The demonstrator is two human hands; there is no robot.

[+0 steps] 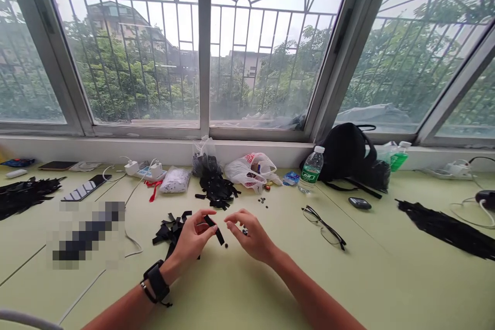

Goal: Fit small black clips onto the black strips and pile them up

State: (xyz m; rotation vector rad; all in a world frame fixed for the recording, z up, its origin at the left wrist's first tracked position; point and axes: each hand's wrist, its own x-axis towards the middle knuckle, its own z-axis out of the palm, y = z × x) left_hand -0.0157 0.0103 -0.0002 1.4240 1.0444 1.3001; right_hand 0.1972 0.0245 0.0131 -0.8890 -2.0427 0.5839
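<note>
My left hand (193,237) was clamped on a black strip (214,229), pinching one end. My right hand (249,237) was just beside it at 3 o'clock, fingertips (232,223) pinched together at a tiny dark bead (244,230); couldn't tell if it was gripped. A second bead (226,245) lay on the green table (247,294) between my hands. A heap of black strips (168,232) touched my left hand at 9 o'clock. Farther out at 12 o'clock, a black pile (216,188) sat beside a white plastic bag (249,171). Glasses (323,227) lay at 3 o'clock; a water bottle (311,170) and a black backpack (346,153) stood at 1 o'clock.
</note>
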